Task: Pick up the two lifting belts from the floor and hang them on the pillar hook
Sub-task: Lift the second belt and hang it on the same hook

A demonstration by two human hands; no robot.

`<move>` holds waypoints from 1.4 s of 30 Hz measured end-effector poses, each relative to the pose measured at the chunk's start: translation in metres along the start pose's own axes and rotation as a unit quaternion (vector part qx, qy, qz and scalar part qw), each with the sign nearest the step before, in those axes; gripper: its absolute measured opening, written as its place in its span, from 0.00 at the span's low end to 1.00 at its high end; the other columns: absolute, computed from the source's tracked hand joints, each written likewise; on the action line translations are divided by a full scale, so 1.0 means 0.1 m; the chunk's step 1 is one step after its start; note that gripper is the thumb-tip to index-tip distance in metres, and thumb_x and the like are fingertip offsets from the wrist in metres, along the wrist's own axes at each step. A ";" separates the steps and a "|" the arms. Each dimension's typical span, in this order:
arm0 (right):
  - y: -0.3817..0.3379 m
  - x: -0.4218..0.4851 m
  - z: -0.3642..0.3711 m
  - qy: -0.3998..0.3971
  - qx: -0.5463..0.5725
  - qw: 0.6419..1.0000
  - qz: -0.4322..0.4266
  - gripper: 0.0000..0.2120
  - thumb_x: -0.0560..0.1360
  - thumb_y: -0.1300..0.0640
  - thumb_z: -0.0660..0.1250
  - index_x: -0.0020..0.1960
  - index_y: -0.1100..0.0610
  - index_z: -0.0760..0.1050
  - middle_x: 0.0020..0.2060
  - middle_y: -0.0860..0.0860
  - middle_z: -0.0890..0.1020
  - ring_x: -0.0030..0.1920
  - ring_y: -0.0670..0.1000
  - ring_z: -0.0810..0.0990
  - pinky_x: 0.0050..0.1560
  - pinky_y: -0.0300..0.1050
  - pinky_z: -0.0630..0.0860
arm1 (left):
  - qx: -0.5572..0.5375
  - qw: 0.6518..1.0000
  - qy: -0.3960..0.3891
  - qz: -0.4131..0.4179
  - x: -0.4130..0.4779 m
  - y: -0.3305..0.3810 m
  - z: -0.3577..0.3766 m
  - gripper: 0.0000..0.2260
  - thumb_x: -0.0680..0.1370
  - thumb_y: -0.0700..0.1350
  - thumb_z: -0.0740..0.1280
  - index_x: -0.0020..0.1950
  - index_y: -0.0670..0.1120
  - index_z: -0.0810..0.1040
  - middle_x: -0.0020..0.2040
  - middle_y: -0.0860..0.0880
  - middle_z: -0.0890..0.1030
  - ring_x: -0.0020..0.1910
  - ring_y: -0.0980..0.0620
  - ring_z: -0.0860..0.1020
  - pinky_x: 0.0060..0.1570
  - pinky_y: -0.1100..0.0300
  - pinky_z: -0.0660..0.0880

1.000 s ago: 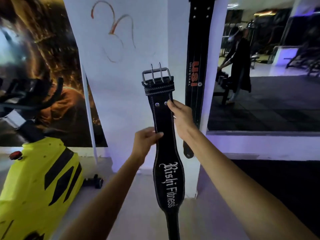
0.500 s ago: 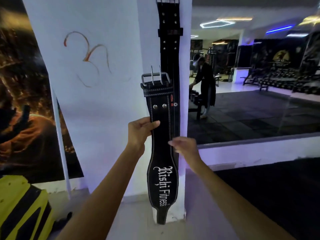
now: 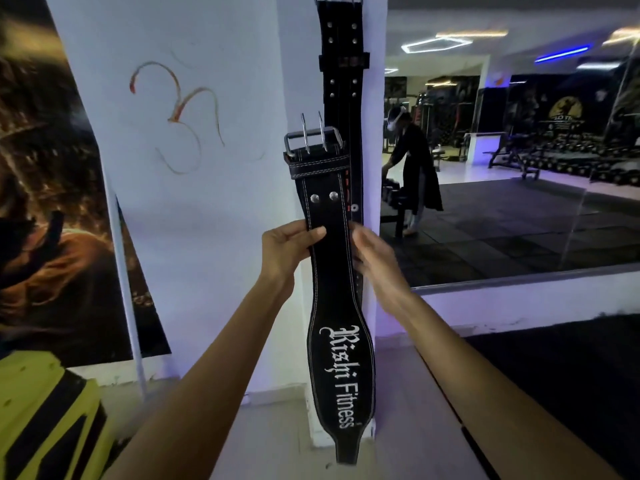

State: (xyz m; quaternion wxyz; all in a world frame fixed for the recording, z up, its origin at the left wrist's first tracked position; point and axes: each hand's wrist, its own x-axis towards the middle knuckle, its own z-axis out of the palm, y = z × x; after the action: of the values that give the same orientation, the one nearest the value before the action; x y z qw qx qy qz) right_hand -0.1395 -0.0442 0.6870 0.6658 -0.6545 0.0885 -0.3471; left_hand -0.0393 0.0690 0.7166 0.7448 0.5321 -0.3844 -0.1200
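A black leather lifting belt with white "Rishi Fitness" lettering stands upright in front of the white pillar, its steel two-prong buckle at the top. My left hand grips its left edge below the two rivets. My right hand is at its right edge, fingers wrapped behind; it is blurred. A second black belt hangs flat against the pillar's corner from above the frame; the hook itself is out of view.
A yellow and black exercise machine sits at the lower left. A large mirror to the right of the pillar reflects a person and gym racks. A dark poster covers the left wall. Black mat flooring lies at the right.
My right hand has come up from below to the belt's right edge, level with my left hand. The view has tilted up and moved closer to the pillar.
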 end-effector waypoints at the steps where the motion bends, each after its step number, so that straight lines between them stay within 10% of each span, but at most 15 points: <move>1: -0.09 0.08 0.07 0.007 0.011 1.000 -0.025 0.13 0.73 0.48 0.65 0.56 0.50 0.77 0.53 0.50 0.82 0.57 0.50 0.79 0.60 0.47 0.74 | -0.005 1.000 -0.010 0.002 -0.02 -0.03 0.03 0.08 0.73 0.35 0.69 0.51 0.38 0.82 0.39 0.49 0.86 0.41 0.49 0.84 0.45 0.58 0.81; 5: -0.12 0.20 0.20 0.052 0.080 0.994 -0.044 0.07 0.74 0.57 0.65 0.49 0.58 0.79 0.47 0.56 0.81 0.51 0.54 0.79 0.61 0.54 0.73 | -0.020 1.000 -0.005 -0.020 -0.24 -0.36 0.05 0.09 0.75 0.35 0.67 0.53 0.42 0.81 0.42 0.51 0.86 0.43 0.52 0.83 0.47 0.58 0.80; 12: -0.03 0.23 0.11 0.072 0.071 0.995 -0.020 0.12 0.76 0.59 0.63 0.54 0.67 0.76 0.44 0.52 0.80 0.43 0.39 0.77 0.49 0.27 0.71 | 0.224 0.959 -0.115 -0.133 -0.53 -0.98 -0.28 0.11 0.69 0.38 0.73 0.28 0.41 0.75 0.28 0.49 0.73 0.30 0.54 0.71 0.38 0.58 0.68; 17: -0.15 0.33 0.10 0.078 0.092 0.992 -0.037 0.17 0.74 0.56 0.66 0.56 0.68 0.75 0.53 0.61 0.79 0.54 0.50 0.74 0.71 0.52 0.64 | 0.140 0.979 -0.063 -0.132 -0.60 -1.02 -0.23 0.09 0.69 0.39 0.74 0.40 0.33 0.80 0.33 0.47 0.81 0.34 0.54 0.79 0.41 0.60 0.76; 21: -0.05 0.35 0.02 0.047 0.082 0.995 -0.015 0.10 0.74 0.55 0.65 0.51 0.60 0.79 0.52 0.57 0.78 0.57 0.52 0.74 0.73 0.57 0.61 | 0.354 0.889 -0.197 -0.213 -0.73 -1.28 -0.39 0.06 0.66 0.40 0.76 0.39 0.39 0.83 0.26 0.55 0.79 0.31 0.56 0.75 0.37 0.62 0.73; 26: 0.00 0.27 0.06 0.021 0.080 0.996 -0.016 0.12 0.76 0.56 0.63 0.54 0.63 0.76 0.52 0.58 0.78 0.56 0.53 0.75 0.71 0.57 0.64 | 0.074 0.994 -0.025 -0.075 -0.27 -0.40 0.02 0.08 0.71 0.37 0.72 0.47 0.34 0.80 0.39 0.41 0.80 0.39 0.48 0.79 0.42 0.56 0.77; 30: 0.00 0.25 0.00 0.010 0.033 0.999 -0.039 0.18 0.74 0.53 0.66 0.59 0.62 0.74 0.56 0.57 0.81 0.59 0.54 0.79 0.63 0.50 0.74 | 0.002 0.998 0.041 -0.039 -0.02 -0.07 0.23 0.08 0.71 0.34 0.70 0.46 0.29 0.78 0.41 0.38 0.79 0.40 0.43 0.78 0.44 0.50 0.76; 36: 0.83 -0.22 -0.49 -0.016 -0.127 0.992 0.011 0.03 0.69 0.66 0.70 0.38 0.61 0.78 0.29 0.43 0.82 0.32 0.38 0.79 0.39 0.33 0.74 | -0.042 0.998 0.038 0.005 0.14 0.09 0.29 0.04 0.71 0.33 0.69 0.44 0.38 0.82 0.35 0.49 0.84 0.37 0.51 0.82 0.43 0.57 0.80; 42: 0.86 -0.27 -0.55 -0.008 -0.128 0.991 0.043 0.08 0.68 0.63 0.73 0.42 0.67 0.79 0.34 0.53 0.83 0.37 0.46 0.80 0.41 0.35 0.74 | -0.040 0.999 0.022 0.010 0.08 0.04 0.32 0.08 0.72 0.33 0.69 0.50 0.36 0.82 0.37 0.49 0.85 0.39 0.50 0.83 0.46 0.55 0.80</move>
State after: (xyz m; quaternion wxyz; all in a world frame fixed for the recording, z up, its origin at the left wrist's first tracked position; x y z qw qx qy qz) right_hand -0.1609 -0.0817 0.5908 0.5918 -0.7327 0.1546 -0.2985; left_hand -0.0568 0.0435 0.7279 0.7748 0.5007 -0.3681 -0.1162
